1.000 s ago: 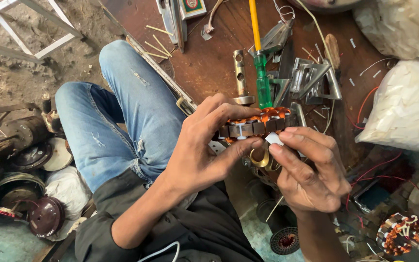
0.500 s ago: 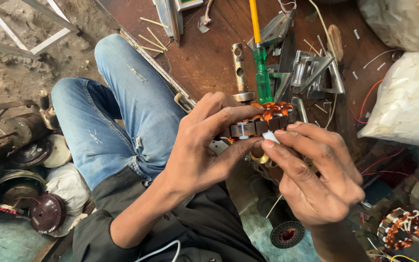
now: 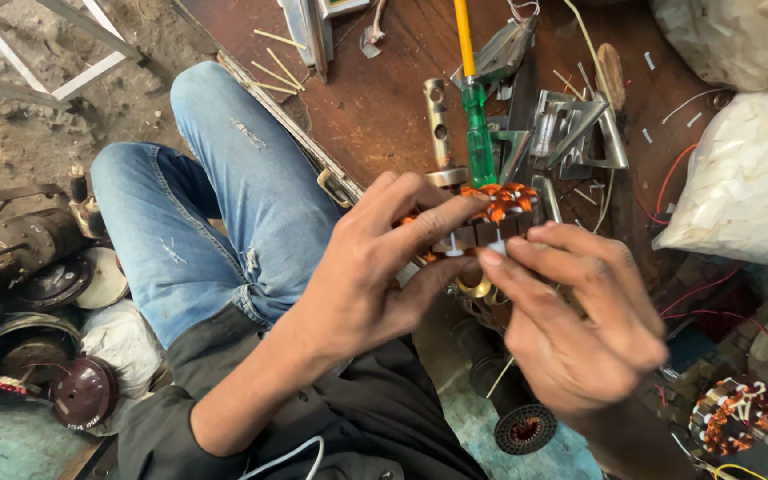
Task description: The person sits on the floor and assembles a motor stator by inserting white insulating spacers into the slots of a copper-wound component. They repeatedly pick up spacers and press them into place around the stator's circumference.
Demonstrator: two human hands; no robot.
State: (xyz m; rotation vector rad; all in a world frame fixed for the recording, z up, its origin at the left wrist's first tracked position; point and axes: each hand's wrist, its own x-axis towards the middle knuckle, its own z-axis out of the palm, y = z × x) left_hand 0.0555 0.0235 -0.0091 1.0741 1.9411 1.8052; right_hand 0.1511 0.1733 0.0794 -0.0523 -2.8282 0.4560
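Both hands shifted slightly; left hand grips stator, right hand pinches its white insert.

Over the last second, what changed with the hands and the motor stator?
The right hand shifted slightly up, its fingertips closing onto the white strip at the stator. The left hand kept gripping the stator; the green screwdriver stayed put.

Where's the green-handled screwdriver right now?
In the head view, the green-handled screwdriver lies on the brown wooden board, upper centre, just above the copper-wound stator in both hands, beside the grey metal brackets.
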